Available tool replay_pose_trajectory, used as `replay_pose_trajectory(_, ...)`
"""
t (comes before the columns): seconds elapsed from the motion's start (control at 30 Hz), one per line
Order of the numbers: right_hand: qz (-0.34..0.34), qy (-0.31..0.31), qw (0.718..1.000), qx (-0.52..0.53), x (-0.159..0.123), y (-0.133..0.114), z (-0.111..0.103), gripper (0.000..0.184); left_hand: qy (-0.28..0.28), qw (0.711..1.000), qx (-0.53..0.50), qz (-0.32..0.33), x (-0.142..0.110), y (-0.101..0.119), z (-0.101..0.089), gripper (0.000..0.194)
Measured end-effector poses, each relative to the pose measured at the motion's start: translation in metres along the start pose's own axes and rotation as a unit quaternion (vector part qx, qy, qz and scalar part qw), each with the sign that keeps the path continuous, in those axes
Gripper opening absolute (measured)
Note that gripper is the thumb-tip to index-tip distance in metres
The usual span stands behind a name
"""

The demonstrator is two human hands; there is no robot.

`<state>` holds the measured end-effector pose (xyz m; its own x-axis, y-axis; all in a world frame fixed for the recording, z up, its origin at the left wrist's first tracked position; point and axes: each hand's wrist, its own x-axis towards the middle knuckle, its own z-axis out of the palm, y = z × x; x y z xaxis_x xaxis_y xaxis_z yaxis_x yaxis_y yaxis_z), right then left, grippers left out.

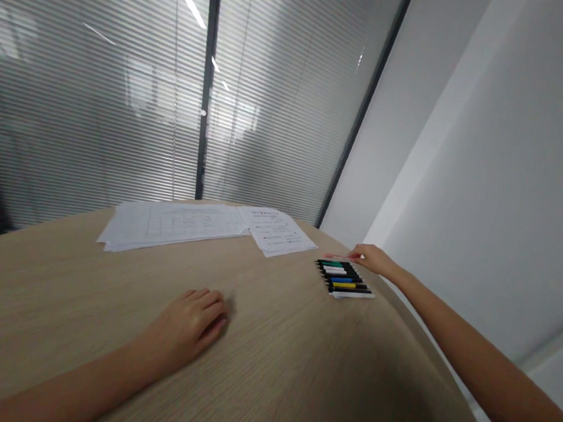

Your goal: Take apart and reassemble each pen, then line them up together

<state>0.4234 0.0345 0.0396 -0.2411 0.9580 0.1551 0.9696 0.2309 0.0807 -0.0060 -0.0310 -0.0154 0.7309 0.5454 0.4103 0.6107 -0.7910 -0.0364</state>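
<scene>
A row of pens (347,279) lies side by side near the right edge of the table, with black, green, white, blue and yellow barrels. At the row's far end is a pink pen (337,257). My right hand (371,257) reaches to that end, its thumb and fingertips pinched on the pink pen's right tip. At the near end lies a white pen (354,295). My left hand (197,325) rests on the tabletop left of the pens, its fingers curled together with nothing seen in them.
The light wooden table (261,339) has a curved edge on the right. Toward the back lie a stack of printed papers (178,222) and more printed sheets (280,232). Behind them stands a glass partition with blinds (280,107), and a white wall (497,189) rises on the right.
</scene>
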Motion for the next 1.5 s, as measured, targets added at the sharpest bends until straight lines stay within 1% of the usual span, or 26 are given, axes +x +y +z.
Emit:
replay_pose_trajectory(0.13, 0.011, -0.038, 0.999, -0.023, 0.033, 0.009, 0.010, 0.016, -0.003, 1.000, -0.004, -0.004, -0.001, 0.002, -0.001, 0.024)
replay_pose_trajectory(0.27, 0.016, -0.100, 0.994, -0.026, 0.051, 0.018, 0.025, 0.024, 0.003, 1.000, -0.012, -0.013, -0.002, 0.002, 0.002, 0.020)
replay_pose_trajectory(0.43, 0.013, -0.150, 0.989, -0.005, 0.059, 0.026, 0.040, 0.026, 0.000, 1.000, -0.022, -0.017, -0.003, 0.002, 0.003, 0.021)
replay_pose_trajectory(0.67, 0.004, -0.160, 0.987, 0.032, 0.060, 0.031, 0.050, 0.027, -0.015, 0.999, -0.023, -0.015, -0.003, 0.004, 0.002, 0.020)
replay_pose_trajectory(0.9, 0.003, -0.155, 0.987, 0.050, 0.059, 0.034, 0.054, 0.029, -0.007, 1.000, -0.016, -0.003, -0.003, 0.003, 0.003, 0.022)
replay_pose_trajectory(1.03, 0.002, -0.150, 0.987, 0.051, 0.058, 0.031, 0.053, 0.028, -0.005, 1.000, -0.017, -0.001, -0.003, 0.002, 0.004, 0.022)
replay_pose_trajectory(1.17, 0.004, -0.129, 0.990, 0.051, 0.058, 0.025, 0.052, 0.027, -0.010, 1.000, -0.023, -0.006, -0.002, 0.003, 0.003, 0.023)
replay_pose_trajectory(1.33, 0.015, -0.067, 0.997, 0.043, 0.057, 0.015, 0.043, 0.025, 0.004, 0.999, -0.032, -0.005, -0.001, 0.004, 0.001, 0.022)
replay_pose_trajectory(1.5, 0.026, 0.029, 0.998, 0.048, 0.053, -0.006, 0.027, 0.027, 0.009, 0.999, -0.047, -0.024, -0.002, 0.002, 0.001, 0.019)
